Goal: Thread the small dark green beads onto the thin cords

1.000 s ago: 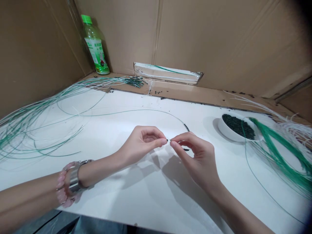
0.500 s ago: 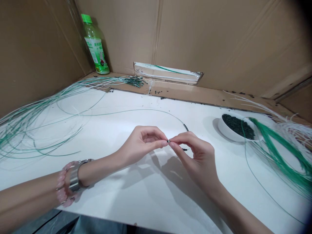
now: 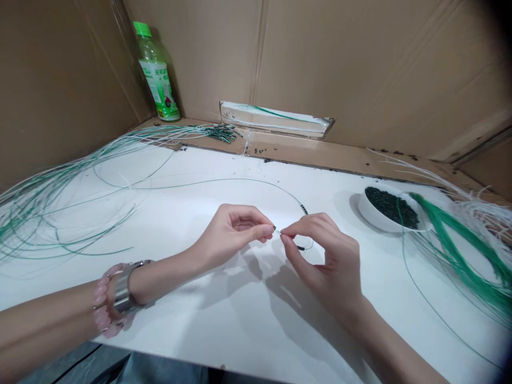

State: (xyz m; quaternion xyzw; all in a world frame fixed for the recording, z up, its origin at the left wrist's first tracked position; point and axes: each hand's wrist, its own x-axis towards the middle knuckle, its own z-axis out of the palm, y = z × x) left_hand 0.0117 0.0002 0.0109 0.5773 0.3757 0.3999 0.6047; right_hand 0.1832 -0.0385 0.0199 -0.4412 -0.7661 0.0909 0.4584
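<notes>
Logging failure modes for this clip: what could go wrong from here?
1. The left hand has only a tip pinch on the tiny dark bead, so it could slip out.
2. Only a short end of the thin green cord pokes out of the right hand; it might bend or miss the bead.
3. A loose green strand crosses the round white bowl of dark beads; a snag could spill some.

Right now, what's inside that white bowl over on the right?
The white bowl holds a heap of small dark pieces, probably beads. Green strands overlap its right side. The heap covers the bowl's bottom, so what lies underneath can't be seen.
</notes>
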